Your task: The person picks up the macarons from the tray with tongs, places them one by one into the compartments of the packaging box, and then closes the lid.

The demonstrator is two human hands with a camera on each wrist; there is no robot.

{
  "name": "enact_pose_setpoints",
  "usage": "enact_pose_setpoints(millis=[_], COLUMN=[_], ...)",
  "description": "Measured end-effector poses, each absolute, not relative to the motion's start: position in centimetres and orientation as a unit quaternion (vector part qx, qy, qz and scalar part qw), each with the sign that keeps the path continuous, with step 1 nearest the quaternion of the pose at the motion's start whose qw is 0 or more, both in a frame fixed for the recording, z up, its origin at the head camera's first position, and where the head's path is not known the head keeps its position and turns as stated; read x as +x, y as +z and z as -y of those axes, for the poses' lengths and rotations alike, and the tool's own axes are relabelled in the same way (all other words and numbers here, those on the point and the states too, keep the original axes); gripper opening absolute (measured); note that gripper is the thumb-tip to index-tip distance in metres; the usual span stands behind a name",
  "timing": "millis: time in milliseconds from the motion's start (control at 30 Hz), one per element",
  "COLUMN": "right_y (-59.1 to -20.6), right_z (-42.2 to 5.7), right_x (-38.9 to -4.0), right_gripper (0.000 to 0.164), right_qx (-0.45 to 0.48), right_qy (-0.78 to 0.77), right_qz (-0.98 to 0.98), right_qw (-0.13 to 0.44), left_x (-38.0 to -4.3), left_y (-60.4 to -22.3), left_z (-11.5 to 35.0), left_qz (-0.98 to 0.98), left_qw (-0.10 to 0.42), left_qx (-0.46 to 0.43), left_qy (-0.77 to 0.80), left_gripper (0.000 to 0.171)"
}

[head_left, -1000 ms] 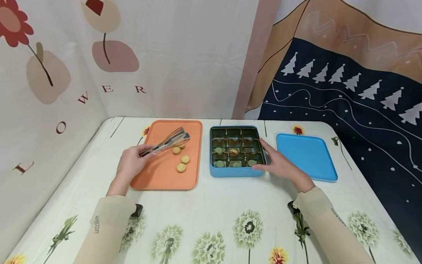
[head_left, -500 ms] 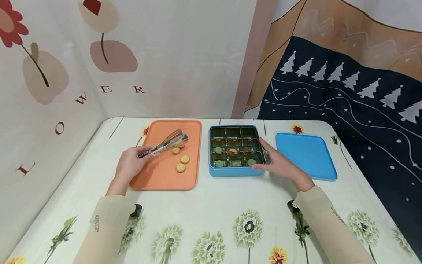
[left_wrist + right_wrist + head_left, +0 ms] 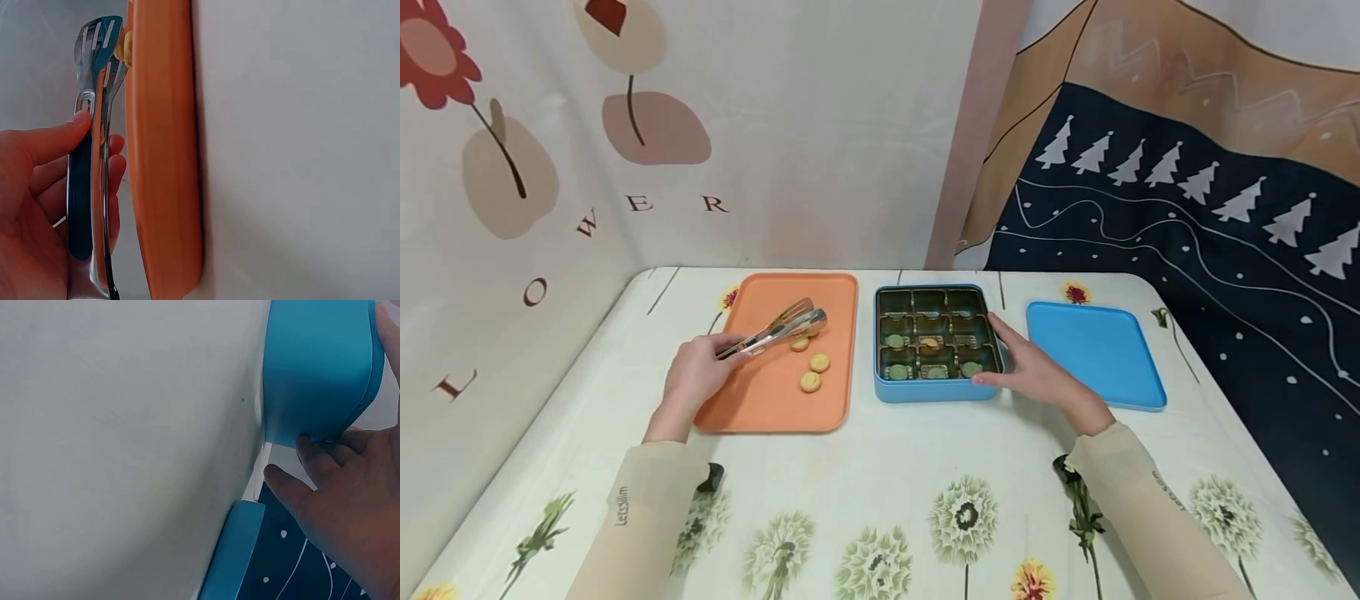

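My left hand (image 3: 694, 372) grips metal serving tongs (image 3: 775, 331) over the orange tray (image 3: 760, 408). In the left wrist view the thumb presses the dark strip of the tongs (image 3: 81, 187), fingers on the far side. The slotted ends overlap small round yellow cookies (image 3: 801, 342) near the tray's middle; one is partly hidden behind the tongs. Closer to me lie two more cookies (image 3: 810, 382). My right hand (image 3: 1033, 368) holds the right side of a blue box (image 3: 936, 392), thumb at its front corner. Inside, a divided insert bears several green pieces (image 3: 898, 372) and one orange-yellow piece (image 3: 930, 342).
A flat blue lid (image 3: 1090, 350) lies right of the box, close behind the right hand. White flowered cloth (image 3: 865, 475) covers the table. A printed curtain (image 3: 820, 167) hangs behind the table's far edge.
The tongs' ends have dipped slightly and drawn closer together over the cookies. The right hand and the box stay in place.
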State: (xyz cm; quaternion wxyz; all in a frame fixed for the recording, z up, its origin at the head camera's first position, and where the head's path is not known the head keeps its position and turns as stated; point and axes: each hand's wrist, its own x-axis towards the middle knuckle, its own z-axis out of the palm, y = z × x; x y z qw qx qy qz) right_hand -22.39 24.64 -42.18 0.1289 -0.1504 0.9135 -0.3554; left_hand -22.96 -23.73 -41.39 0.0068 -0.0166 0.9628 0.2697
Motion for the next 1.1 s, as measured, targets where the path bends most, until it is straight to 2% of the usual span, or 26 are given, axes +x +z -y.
enact_pose_setpoints(millis=[733,1100], right_y=[-42.51,-42.47], right_z=[-24.68,-24.7], right_x=[-22.45,-22.44], right_gripper=[0.109,0.108], right_qx=[-0.147,-0.146], right_qy=[-0.354,-0.356], right_qz=[-0.915,-0.914], right_qw=[0.125,0.128], left_x=[-22.84,-22.76], left_y=[-41.51,-41.47], left_z=[23.28,23.38], left_qz=[-0.962,-0.964], left_qw=[0.009,-0.005], left_qx=[-0.034,-0.034], left_qy=[0.269,0.262], left_gripper=[0.027,0.026])
